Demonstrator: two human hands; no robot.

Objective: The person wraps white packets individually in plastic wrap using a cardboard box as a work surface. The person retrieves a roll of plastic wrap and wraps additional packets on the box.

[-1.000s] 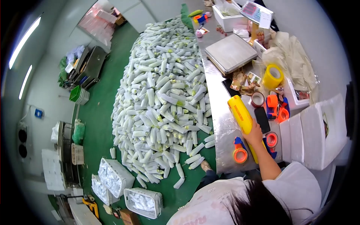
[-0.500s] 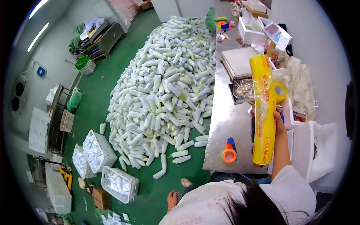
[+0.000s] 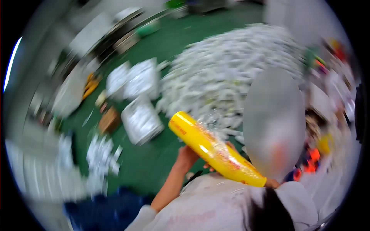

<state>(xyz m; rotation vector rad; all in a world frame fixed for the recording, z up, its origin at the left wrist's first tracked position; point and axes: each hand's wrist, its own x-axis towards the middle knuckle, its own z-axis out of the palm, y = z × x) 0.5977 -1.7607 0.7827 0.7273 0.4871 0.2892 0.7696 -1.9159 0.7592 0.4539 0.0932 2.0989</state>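
"Roll (image 3: 217, 150) check, pls: where's it sitting?"

"Slanting across the chest, off the floor (image 3: 148, 165). Long axis is running from far L down to near R: one end is pointing out toward the crates (image 3: 138, 141), the other is tucking in by the R sleeve (image 3: 296, 198)."

"Which hand's nearer?"

"Neither, AFAICT; both are touching it. L hand (image 3: 188, 154) is pressing on the near edge, close to the outer end. R hand (image 3: 230, 145) is coming in from beneath, nearer the middle, mostly hiding behind the roll."

"Grip?"

"L: fingers are disappearing under the roll, so can't tell how far they're closing. R: skin's showing along both long edges, so I'm reading it as curling round, approx half closed & holding."

"Surface?"

"Clear film (image 3: 211, 122) is bunching on the far side, red print's running lengthwise."

"Bg?"

"White pile (image 3: 227, 73) is lying on the floor beyond the roll. Cardboard box (image 3: 110, 120) is standing L of the nearest crate. Stuff on the far R is blurring, e.g. some orange bits (image 3: 313, 159); can't ID those."
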